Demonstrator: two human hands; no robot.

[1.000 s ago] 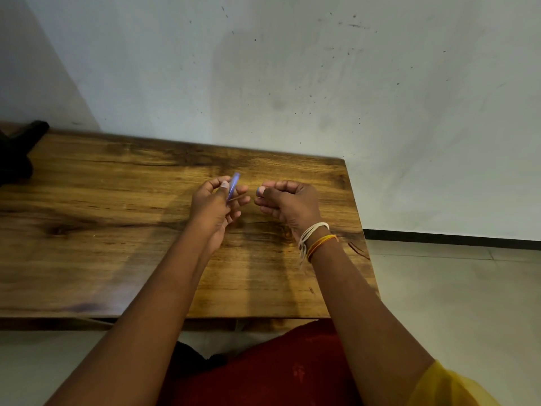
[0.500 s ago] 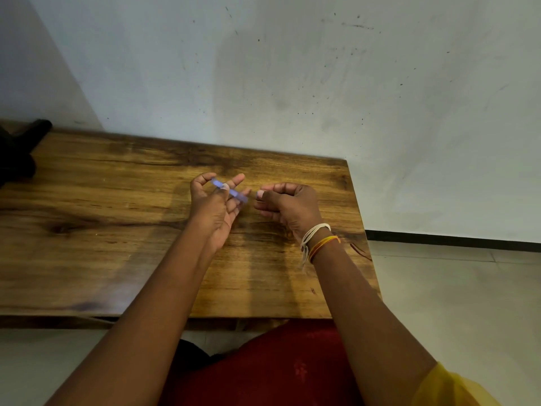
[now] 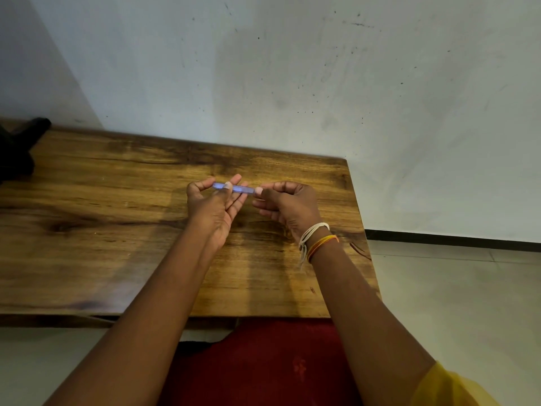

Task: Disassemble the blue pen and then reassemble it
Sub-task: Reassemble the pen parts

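Head view, looking down: pale grey, speckled wall (image 3: 322, 83) behind; light tiled floor (image 3: 453, 303) to the right with a dark skirting strip along the wall's foot. Brown, grained wooden worktop (image 3: 102, 230) across the left and centre, its far edge against the wall, its right corner near the frame's middle. Red cloth (image 3: 263, 361) at the bottom centre below the worktop's near edge, a yellow sleeve (image 3: 448, 388) at the bottom right corner. Black, unclear object (image 3: 17, 148) at the worktop's far left edge, mostly cut off.

Two bare forearms reaching up from the bottom and meeting over the worktop's middle. Left hand (image 3: 215, 208) palm partly upward, fingers loosely curled, thumb and fingertips pinching the left part of a slim, translucent blue pen barrel (image 3: 234, 188). Right hand (image 3: 288, 205) curled, thumb and forefinger pressed on the barrel's right end; white thread and orange bands (image 3: 317, 240) around its wrist. Barrel held roughly level, left to right, above the worktop and apart from it, spanning the gap between both hands. Cannot tell whether further pen parts sit inside the right hand's closed fingers.
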